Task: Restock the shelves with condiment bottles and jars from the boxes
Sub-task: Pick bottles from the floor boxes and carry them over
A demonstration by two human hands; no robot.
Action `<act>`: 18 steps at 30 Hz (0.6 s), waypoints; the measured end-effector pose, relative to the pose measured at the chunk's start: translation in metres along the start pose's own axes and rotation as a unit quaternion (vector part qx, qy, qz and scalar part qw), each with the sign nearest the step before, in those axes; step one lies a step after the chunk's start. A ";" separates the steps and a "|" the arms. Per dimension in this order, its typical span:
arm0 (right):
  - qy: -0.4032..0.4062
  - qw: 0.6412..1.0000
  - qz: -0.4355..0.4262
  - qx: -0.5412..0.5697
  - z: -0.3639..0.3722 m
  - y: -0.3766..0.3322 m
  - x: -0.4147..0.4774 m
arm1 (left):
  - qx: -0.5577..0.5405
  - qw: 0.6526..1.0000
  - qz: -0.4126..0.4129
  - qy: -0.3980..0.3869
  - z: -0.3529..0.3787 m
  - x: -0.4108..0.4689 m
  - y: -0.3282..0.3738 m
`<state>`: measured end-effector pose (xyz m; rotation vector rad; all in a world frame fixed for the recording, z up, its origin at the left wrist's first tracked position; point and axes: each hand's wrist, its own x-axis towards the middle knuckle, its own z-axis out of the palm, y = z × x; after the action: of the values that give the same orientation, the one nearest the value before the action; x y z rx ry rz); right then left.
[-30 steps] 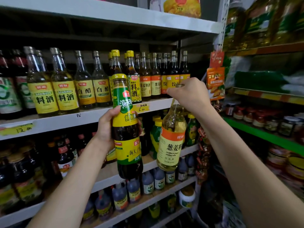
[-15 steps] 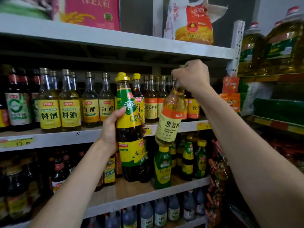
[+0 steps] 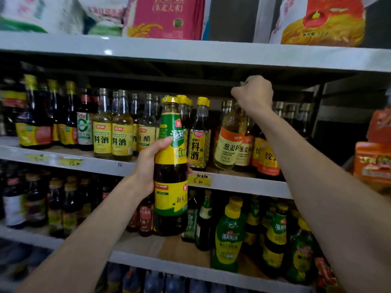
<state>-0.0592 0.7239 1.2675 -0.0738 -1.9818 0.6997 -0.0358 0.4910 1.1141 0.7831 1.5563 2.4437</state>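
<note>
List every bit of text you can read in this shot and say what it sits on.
"料酒": yellow-label bottles on the shelf.
"料酒": square yellow-capped bottle.
"葱姜料": orange-banded bottle in the right hand.
"海天": dark soy bottle in the left hand.
"白醋", partly hidden: bottle behind it.
"12" and "15": shelf edge.
"6": yellow price tag.
Sack print above and lower-shelf labels: too blurred.

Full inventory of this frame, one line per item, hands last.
dark sauce bottle: one, green-yellow label, yellow cap, held before the middle shelf.
pale cooking wine bottle: one, orange-cream label, tilted at the middle shelf.
middle shelf: grey, bottle row, many with yellow labels; count unclear.
lower shelf: grey, dark and green bottles.
top shelf: grey, pink bag, orange bag.
left hand: grips the dark bottle.
right hand: grips the pale bottle's neck.
</note>
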 end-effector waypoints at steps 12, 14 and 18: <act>-0.094 0.992 0.032 -0.083 0.041 0.028 0.033 | 0.021 1.000 0.009 0.014 -0.014 -0.005 -0.014; -0.111 0.987 0.044 -0.112 0.038 0.034 0.038 | 0.023 1.000 0.012 0.013 -0.015 -0.004 -0.015; -0.127 0.977 0.060 -0.158 0.030 0.046 0.046 | 0.033 0.999 0.017 0.012 -0.011 0.004 -0.019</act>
<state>-0.1184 0.7647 1.2708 -0.3121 -2.3385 0.4814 -0.0474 0.4921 1.0949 0.7994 1.6526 2.4452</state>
